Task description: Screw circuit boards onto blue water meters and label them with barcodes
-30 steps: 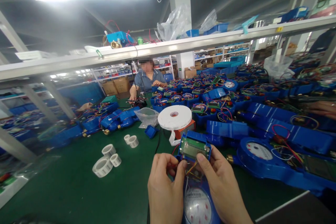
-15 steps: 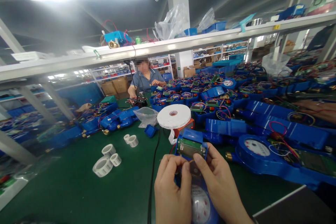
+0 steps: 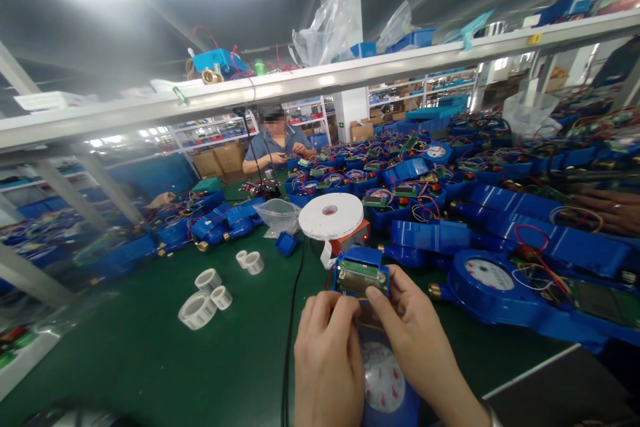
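Observation:
In front of me a blue water meter with a round dial lies on the bench. At its upper end is a green circuit board with a display, set in the blue housing. My right hand grips the board and housing, thumb on the display's lower edge and fingers round the right side. My left hand is closed, its fingers curled in at the housing's lower left. Its fingertips are hidden, so what they pinch does not show. Thin yellow wires show between the hands.
A white tape roll lies on an orange device. Several label rolls stand left on the green bench. Blue meters crowd the right. A black cable runs beside my left hand. A co-worker sits opposite.
My left thumb and fingertips have gone from a visible pinch on a thin wire to behind the hand, out of sight. My right hand keeps its grip. The co-worker's hands have drawn together.

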A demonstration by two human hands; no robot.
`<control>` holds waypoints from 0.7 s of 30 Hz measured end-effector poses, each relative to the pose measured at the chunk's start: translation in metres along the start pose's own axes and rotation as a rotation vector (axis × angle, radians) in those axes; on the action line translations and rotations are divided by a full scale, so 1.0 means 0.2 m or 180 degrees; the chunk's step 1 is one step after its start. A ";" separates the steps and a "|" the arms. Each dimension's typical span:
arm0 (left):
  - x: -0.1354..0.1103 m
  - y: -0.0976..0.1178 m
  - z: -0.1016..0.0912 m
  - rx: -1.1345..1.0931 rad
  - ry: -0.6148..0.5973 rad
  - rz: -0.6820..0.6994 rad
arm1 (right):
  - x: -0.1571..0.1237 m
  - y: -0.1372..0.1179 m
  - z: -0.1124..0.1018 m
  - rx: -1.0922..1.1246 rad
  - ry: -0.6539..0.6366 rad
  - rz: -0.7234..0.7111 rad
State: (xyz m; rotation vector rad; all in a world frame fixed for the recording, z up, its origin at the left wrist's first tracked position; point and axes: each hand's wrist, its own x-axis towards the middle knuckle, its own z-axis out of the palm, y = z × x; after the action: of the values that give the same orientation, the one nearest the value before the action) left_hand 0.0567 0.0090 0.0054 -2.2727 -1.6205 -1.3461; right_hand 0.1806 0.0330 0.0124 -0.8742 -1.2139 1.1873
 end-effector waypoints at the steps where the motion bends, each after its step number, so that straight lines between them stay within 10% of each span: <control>1: 0.00 0.01 0.00 -0.0049 0.0018 -0.0107 | 0.00 0.00 0.00 -0.0029 0.0033 0.0009; 21: 0.03 -0.01 0.02 0.0481 0.0303 0.0191 | 0.02 0.02 -0.04 -0.0090 -0.0111 0.0109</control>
State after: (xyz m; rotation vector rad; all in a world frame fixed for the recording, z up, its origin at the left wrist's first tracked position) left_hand 0.0573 0.0164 0.0055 -2.1206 -1.5544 -1.2519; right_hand 0.1879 0.0382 0.0084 -0.9017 -1.2509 1.2201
